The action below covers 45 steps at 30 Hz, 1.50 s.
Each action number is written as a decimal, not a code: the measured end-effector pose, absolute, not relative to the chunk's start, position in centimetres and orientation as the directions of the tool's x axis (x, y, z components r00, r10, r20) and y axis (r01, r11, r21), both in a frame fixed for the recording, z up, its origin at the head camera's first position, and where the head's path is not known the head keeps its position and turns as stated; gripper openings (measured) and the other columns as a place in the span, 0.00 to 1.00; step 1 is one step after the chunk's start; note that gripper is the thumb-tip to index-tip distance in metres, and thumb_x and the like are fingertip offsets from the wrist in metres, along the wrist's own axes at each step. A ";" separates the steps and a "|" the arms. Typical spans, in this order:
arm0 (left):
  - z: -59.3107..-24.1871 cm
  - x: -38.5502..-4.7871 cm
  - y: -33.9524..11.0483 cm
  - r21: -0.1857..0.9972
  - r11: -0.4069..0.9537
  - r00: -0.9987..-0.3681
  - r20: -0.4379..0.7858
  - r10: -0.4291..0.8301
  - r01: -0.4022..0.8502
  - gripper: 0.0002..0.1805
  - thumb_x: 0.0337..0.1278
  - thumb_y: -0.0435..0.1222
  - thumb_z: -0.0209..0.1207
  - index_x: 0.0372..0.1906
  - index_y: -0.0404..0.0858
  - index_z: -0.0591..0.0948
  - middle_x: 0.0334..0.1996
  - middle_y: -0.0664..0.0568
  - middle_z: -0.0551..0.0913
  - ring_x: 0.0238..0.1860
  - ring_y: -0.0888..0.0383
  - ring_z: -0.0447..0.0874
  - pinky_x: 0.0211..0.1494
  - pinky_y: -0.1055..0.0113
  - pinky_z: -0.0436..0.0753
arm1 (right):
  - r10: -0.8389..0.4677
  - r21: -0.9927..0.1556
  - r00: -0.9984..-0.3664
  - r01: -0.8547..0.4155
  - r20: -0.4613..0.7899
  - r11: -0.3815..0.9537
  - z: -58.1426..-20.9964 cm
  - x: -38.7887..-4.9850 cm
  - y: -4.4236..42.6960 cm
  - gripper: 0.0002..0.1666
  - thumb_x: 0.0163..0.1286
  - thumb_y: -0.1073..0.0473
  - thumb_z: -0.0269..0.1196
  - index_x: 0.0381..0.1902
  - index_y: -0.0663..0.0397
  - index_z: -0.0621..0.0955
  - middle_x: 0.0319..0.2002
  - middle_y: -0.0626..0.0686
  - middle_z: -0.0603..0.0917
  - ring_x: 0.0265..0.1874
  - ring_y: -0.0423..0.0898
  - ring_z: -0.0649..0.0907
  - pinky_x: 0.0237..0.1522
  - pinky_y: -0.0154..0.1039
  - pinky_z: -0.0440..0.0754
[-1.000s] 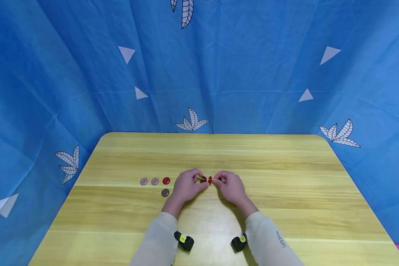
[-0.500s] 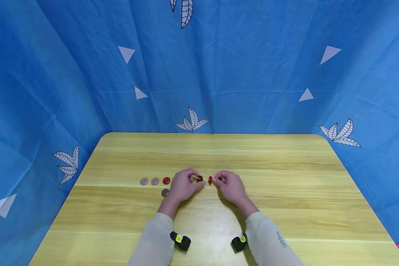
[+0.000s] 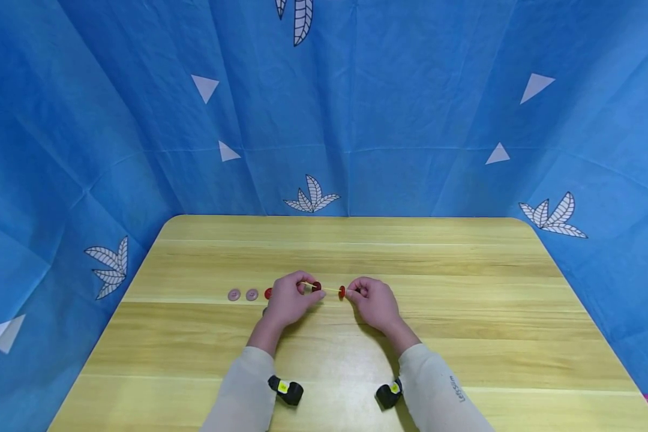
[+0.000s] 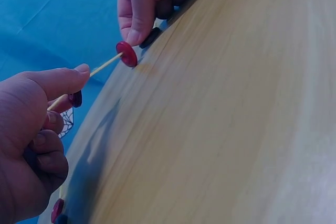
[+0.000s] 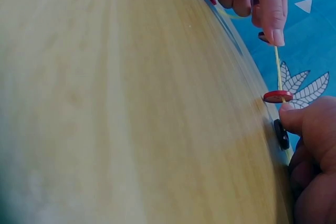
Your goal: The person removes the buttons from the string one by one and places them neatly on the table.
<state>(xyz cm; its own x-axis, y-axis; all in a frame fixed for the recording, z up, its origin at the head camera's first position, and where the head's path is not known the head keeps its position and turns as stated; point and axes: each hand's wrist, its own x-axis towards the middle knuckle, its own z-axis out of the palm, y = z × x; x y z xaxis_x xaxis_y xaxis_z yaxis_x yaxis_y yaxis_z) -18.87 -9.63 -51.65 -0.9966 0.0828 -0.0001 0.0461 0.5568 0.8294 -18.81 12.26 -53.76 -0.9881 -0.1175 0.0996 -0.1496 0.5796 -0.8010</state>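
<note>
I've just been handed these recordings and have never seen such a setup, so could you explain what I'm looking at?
There's no robot here, just a person's two bare hands. The wide picture comes from a camera worn on the head, looking forward and down. The two closer ones come from cameras on the wrists, one each, so the table looks tilted there.

On the table, toward the person's left, lie two pink buttons and a red button, partly hidden by the left hand.

That hand pinches a dark button on a yellow string. The right hand pinches the string close beside a second red button, which is threaded on it. Behind everything hangs a blue sheet.
</note>
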 end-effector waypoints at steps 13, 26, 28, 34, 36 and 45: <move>-50.9 -18.5 -11.3 0.830 0.556 -0.999 0.022 0.036 0.038 0.15 0.52 0.44 0.74 0.41 0.44 0.83 0.22 0.52 0.68 0.22 0.55 0.64 0.28 0.61 0.66 | -0.109 -0.794 -0.988 -0.152 0.108 0.589 -53.8 -18.8 12.3 0.08 0.68 0.58 0.69 0.28 0.44 0.83 0.14 0.41 0.63 0.15 0.39 0.64 0.24 0.38 0.63; -50.9 -18.0 -13.0 0.805 0.594 -0.999 0.024 -0.022 0.007 0.16 0.52 0.46 0.74 0.42 0.45 0.83 0.23 0.52 0.70 0.26 0.53 0.67 0.38 0.56 0.61 | -0.116 -0.801 -0.989 -0.141 0.090 0.581 -53.3 -18.5 12.4 0.08 0.68 0.60 0.68 0.28 0.46 0.83 0.14 0.42 0.63 0.15 0.40 0.63 0.24 0.39 0.62; -50.9 -17.9 -13.2 0.818 0.575 -1.000 0.016 -0.022 0.000 0.16 0.52 0.45 0.74 0.42 0.44 0.83 0.23 0.52 0.69 0.25 0.53 0.66 0.34 0.59 0.65 | -0.117 -0.804 -0.989 -0.145 0.094 0.577 -53.3 -18.4 12.5 0.08 0.68 0.60 0.68 0.28 0.46 0.83 0.14 0.42 0.63 0.15 0.40 0.63 0.24 0.39 0.62; -50.8 -17.5 -13.8 0.841 0.541 -1.000 0.008 -0.021 -0.005 0.15 0.53 0.42 0.74 0.43 0.42 0.84 0.22 0.52 0.68 0.23 0.55 0.64 0.28 0.63 0.65 | -0.120 -0.806 -0.988 -0.149 0.098 0.572 -53.4 -18.5 12.5 0.08 0.68 0.60 0.68 0.27 0.46 0.82 0.14 0.41 0.63 0.15 0.39 0.63 0.24 0.38 0.62; -50.8 -17.4 -14.0 0.843 0.537 -1.000 0.001 -0.026 -0.013 0.15 0.53 0.42 0.74 0.43 0.42 0.84 0.22 0.52 0.68 0.23 0.55 0.65 0.27 0.64 0.65 | -0.120 -0.806 -0.988 -0.152 0.101 0.572 -53.4 -18.5 12.4 0.08 0.68 0.60 0.68 0.27 0.46 0.82 0.14 0.41 0.63 0.15 0.39 0.63 0.24 0.38 0.62; -50.7 -17.2 -15.3 0.829 0.559 -0.998 0.023 -0.055 -0.012 0.17 0.52 0.44 0.75 0.42 0.41 0.83 0.21 0.51 0.72 0.26 0.51 0.72 0.55 0.47 0.49 | -0.126 -0.807 -0.987 -0.154 0.099 0.571 -53.4 -18.6 12.4 0.08 0.68 0.59 0.68 0.28 0.45 0.83 0.14 0.42 0.64 0.15 0.40 0.64 0.24 0.38 0.63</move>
